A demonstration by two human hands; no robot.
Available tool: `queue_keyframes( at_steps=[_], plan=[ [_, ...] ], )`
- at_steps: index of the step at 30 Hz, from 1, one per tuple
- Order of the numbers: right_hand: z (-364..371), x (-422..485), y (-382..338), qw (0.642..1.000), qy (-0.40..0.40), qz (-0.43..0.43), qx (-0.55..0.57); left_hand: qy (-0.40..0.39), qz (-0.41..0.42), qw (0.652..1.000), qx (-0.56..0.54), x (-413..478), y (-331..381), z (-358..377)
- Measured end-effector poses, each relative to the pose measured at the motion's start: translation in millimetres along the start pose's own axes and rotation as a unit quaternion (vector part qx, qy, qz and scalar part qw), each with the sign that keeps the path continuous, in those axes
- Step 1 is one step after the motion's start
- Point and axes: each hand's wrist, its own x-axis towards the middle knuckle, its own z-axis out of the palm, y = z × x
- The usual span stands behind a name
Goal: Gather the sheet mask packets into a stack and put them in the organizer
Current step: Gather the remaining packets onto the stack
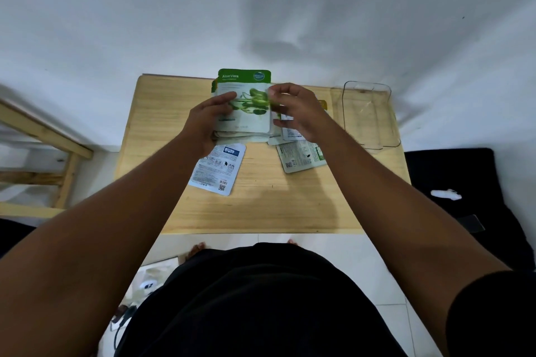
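A stack of sheet mask packets (246, 87), topped by a green and white Aloe Vera packet, is held above the far middle of the wooden table (261, 206). My left hand (207, 120) grips the stack's left edge. My right hand (295, 109) pinches its right edge near the top. One packet (220, 172) lies back side up on the table below my left hand. Another packet (301, 156) lies back side up below my right hand, with more packets partly hidden under that hand. The clear plastic organizer (369, 116) stands at the table's far right corner.
A white wall rises behind the table. A wooden frame (43, 136) stands to the left. A black cushion (464, 182) with a white scrap sits to the right. On the floor by my feet lie a packet and cables (139, 295).
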Motion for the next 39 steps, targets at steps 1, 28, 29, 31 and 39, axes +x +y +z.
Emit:
queue_keyframes(
  at_steps=[1, 28, 29, 31, 39],
  plan=[
    [-9, 3, 2, 1.0, 0.02, 0.005, 0.016, 0.008, -0.002, 1.0, 0.001, 2, -1, -2],
    [-75, 62, 91, 0.9, 0.301, 0.006, -0.316, 0.074, -0.058, 0.995, 0.041, 2, -72, -15],
    [-71, 57, 85, 0.904, 0.306, -0.037, -0.297, 0.075, -0.055, 0.995, 0.043, 1, -70, -14],
    [-58, 46, 72, 0.909, 0.306, -0.103, -0.264, 0.077, -0.053, 0.994, 0.051, 0, -64, -12],
    [2, -6, 26, 0.876, 0.189, -0.313, -0.314, 0.042, -0.024, 0.998, 0.033, -3, -31, 5]
  ],
)
